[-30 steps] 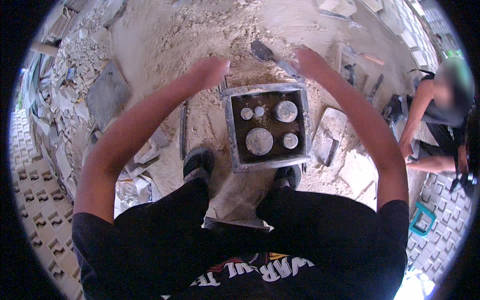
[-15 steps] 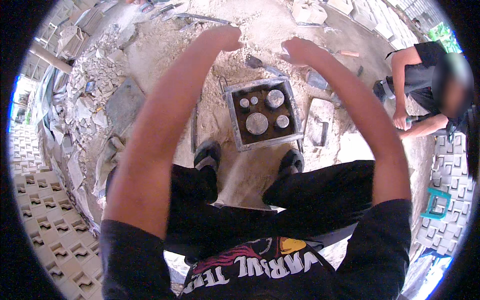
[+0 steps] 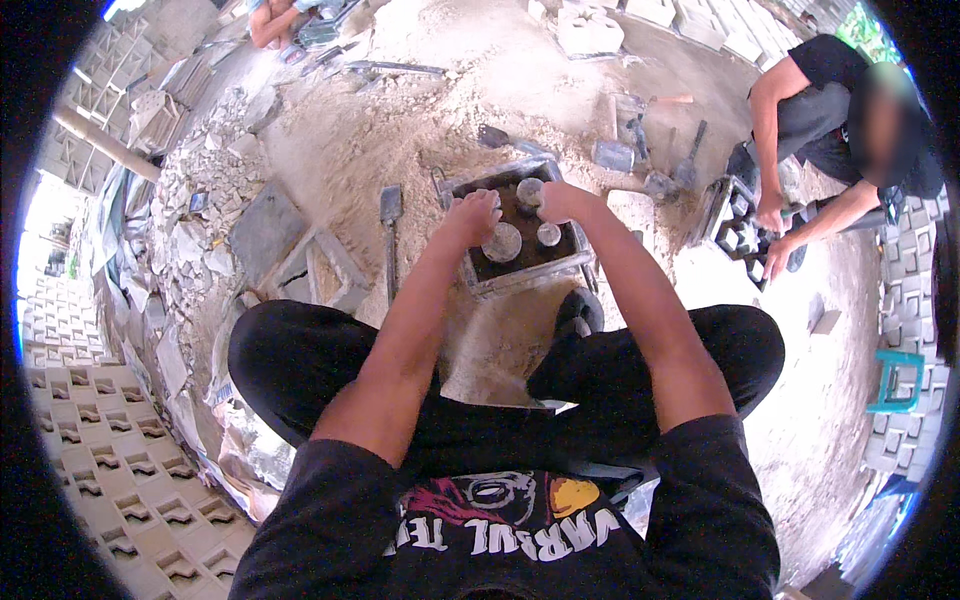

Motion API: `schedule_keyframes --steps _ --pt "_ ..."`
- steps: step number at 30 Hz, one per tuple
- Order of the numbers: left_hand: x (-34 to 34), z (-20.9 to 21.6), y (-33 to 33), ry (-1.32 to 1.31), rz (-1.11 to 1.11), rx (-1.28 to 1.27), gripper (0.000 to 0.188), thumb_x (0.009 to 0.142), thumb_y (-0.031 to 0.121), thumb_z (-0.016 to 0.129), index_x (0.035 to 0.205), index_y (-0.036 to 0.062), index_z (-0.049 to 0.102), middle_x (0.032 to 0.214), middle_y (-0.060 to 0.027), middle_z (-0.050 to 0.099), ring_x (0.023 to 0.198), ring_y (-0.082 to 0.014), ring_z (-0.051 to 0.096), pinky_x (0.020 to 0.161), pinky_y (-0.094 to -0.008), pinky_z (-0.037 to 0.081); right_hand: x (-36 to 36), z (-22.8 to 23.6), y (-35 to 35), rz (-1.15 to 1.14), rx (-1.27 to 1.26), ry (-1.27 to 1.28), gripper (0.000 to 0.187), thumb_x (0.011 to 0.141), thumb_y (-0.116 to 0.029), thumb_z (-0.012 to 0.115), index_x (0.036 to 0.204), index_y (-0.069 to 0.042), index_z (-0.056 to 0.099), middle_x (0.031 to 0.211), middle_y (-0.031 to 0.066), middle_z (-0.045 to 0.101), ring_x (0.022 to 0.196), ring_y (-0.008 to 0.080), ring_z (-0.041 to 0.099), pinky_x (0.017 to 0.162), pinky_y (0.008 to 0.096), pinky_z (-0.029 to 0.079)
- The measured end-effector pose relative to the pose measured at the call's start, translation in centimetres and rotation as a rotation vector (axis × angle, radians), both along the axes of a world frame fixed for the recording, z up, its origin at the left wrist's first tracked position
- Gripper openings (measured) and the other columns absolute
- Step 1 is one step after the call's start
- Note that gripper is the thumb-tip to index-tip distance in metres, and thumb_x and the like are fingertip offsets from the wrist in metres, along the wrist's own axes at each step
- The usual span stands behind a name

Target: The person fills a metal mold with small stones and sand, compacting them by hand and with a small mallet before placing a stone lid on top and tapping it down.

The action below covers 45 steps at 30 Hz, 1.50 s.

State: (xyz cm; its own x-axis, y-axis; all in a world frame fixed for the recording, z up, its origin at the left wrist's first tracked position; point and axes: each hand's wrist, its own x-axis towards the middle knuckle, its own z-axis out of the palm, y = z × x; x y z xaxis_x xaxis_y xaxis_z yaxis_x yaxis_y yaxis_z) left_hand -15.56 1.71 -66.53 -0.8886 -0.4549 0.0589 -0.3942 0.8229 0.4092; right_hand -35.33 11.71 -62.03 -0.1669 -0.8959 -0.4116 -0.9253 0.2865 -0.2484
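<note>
Square box (image 3: 527,280), upper centre of frame, with three round plugs (image 3: 502,242) visible inside, no plug seen outside it, with left hand (image 3: 476,214) and right hand (image 3: 564,202) over it, fingers curled, can't tell if gripping.

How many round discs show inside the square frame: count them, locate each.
3: large disc near left, medium disc far right by the right hand, small disc near right. The left hand may hide more.

White lettering (image 3: 546,543), upside down, black shirt (image 3: 330,520)
</note>
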Motion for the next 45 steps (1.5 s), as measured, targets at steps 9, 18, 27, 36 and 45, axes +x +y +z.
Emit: schedule_keyframes --steps 9,18,27,36,45 --pt "-5.2 0.7 2.4 0.14 0.019 0.135 0.024 0.091 0.022 0.039 0.085 0.0026 0.051 0.092 -0.0229 0.061 0.09 -0.0392 0.058 0.077 -0.0506 0.045 2.8 -5.6 3.9 -0.202 0.012 -0.112 0.052 0.094 -0.04 0.036 0.097 0.003 0.065 0.103 0.0268 0.061 0.101 0.0404 0.058 0.09 0.0449 0.044" --pt "-1.6 1.6 -3.1 0.204 0.316 0.128 0.033 0.09 0.031 0.04 0.093 0.0059 0.06 0.093 -0.0242 0.062 0.089 -0.0424 0.058 0.081 -0.0502 0.045 3.9 0.8 1.7 -0.258 0.129 -0.189 0.051 0.089 -0.046 0.05 0.092 0.002 0.067 0.099 0.0256 0.063 0.081 0.034 0.066 0.072 0.0429 0.052" --pt "-3.2 3.5 -2.5 0.146 0.222 0.169 0.042 0.09 0.036 0.041 0.097 0.0008 0.062 0.096 -0.0265 0.061 0.092 -0.0433 0.058 0.083 -0.0498 0.045 1.5 -9.3 1.1 0.057 -0.143 -0.188 0.023 0.082 -0.022 0.054 0.091 -0.003 0.064 0.09 0.0187 0.065 0.082 0.0348 0.064 0.071 0.0429 0.05" --pt "1.0 -0.1 -5.4 0.022 0.134 0.108 0.037 0.086 0.033 0.05 0.092 0.0006 0.065 0.095 -0.0263 0.062 0.091 -0.0425 0.059 0.082 -0.048 0.046 7.8 -2.9 2.2 0.427 0.274 0.2 0.036 0.079 -0.031 0.049 0.095 -0.004 0.068 0.104 0.0169 0.065 0.101 0.0332 0.06 0.093 0.0408 0.044" --pt "-0.2 0.9 -4.9 0.141 0.186 0.177 0.034 0.085 0.032 0.051 0.091 0.0017 0.065 0.092 -0.0245 0.063 0.087 -0.0423 0.06 0.08 -0.0483 0.047 3.6 2.7 1.5 0.04 0.183 -0.4 0.029 0.082 -0.027 0.057 0.083 0.0 0.068 0.091 0.0171 0.068 0.086 0.0252 0.065 0.089 0.0434 0.046"
